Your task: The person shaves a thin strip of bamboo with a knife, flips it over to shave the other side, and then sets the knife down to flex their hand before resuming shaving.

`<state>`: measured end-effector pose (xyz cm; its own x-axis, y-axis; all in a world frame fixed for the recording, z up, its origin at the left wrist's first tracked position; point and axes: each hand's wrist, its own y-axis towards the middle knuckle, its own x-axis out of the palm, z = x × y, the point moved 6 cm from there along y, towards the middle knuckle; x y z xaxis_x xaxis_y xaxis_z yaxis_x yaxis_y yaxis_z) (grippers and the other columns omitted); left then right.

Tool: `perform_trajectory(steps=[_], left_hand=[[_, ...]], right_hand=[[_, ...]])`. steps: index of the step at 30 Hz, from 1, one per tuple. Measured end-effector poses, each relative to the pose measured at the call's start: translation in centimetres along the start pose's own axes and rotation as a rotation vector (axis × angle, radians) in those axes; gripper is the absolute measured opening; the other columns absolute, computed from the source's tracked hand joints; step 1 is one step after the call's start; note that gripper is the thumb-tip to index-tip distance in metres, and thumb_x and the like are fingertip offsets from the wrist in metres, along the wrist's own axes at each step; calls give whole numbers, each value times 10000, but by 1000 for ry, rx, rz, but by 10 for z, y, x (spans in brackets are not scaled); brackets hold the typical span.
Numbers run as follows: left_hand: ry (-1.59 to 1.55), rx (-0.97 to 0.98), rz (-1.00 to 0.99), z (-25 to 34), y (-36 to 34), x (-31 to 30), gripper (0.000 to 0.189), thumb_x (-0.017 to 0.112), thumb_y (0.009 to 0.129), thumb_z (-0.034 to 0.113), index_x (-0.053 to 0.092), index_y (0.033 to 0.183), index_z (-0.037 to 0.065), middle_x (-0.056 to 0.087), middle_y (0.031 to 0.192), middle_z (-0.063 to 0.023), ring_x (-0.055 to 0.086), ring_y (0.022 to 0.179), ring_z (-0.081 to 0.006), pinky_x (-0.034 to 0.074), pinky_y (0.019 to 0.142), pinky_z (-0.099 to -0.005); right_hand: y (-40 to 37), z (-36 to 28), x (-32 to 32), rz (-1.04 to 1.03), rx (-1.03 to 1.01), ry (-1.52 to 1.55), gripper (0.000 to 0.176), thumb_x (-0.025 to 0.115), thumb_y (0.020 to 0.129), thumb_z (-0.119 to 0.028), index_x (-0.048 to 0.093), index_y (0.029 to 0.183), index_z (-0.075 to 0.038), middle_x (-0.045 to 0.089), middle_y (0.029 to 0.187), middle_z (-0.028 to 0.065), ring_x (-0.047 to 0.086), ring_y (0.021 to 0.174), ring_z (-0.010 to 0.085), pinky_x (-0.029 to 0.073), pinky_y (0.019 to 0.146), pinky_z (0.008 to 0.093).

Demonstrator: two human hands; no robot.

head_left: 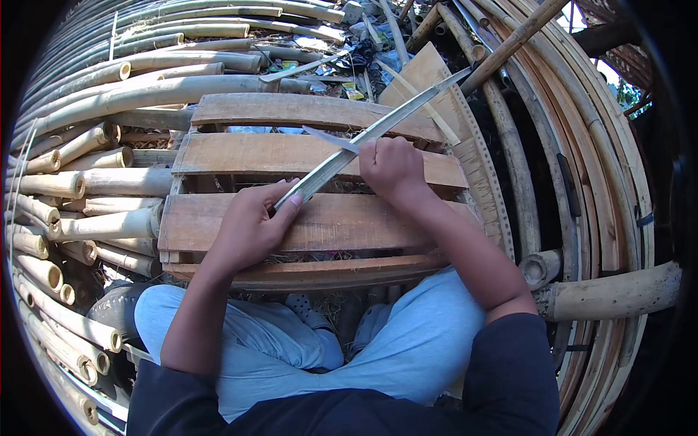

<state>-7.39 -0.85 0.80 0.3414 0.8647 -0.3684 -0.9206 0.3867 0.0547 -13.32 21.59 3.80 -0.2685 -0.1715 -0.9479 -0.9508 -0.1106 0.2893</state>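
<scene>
One bamboo strip [398,116] is pinched by the left grip [258,224] — right grip [392,168] clasps a knife [329,137], handle hidden.

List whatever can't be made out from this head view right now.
All in the head view:
Grip end of the narrow grey blade: hidden inside the right hand.
Near end of the long pale-green bamboo strip: hidden by the left hand.
Left ends of some round tan bamboo poles: cut off by the picture's dark edge.
Print on the small yellow packet: too small to read.
</scene>
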Motion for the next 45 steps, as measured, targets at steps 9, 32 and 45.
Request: perform_trajectory(steps=[9,32,45], left_hand=[[-18,15,5,-3,0,1,321,598,994,240,678,1221,26,703,825,-178,628,710,-194,505,721,-339],[-1,7,-16,-3,1,-2,374,611,991,266,665,1232,-15,725,993,-233,702,839,-251,525,776,-355],[16,60,14,-1,-3,2,379,624,979,256,660,1247,-9,704,1156,-233,709,826,-272,525,735,-346]], right_hand=[[12,27,-1,0,80,-76,463,452,931,-310,710,689,-10,669,709,246,678,680,437,562,686,530],[30,55,3,72,4,-133,472,446,930,-332,718,691,-28,687,734,241,686,707,449,563,716,539],[42,115,-5,101,257,-143,455,450,919,-306,713,720,8,671,773,284,674,802,478,546,788,546]])
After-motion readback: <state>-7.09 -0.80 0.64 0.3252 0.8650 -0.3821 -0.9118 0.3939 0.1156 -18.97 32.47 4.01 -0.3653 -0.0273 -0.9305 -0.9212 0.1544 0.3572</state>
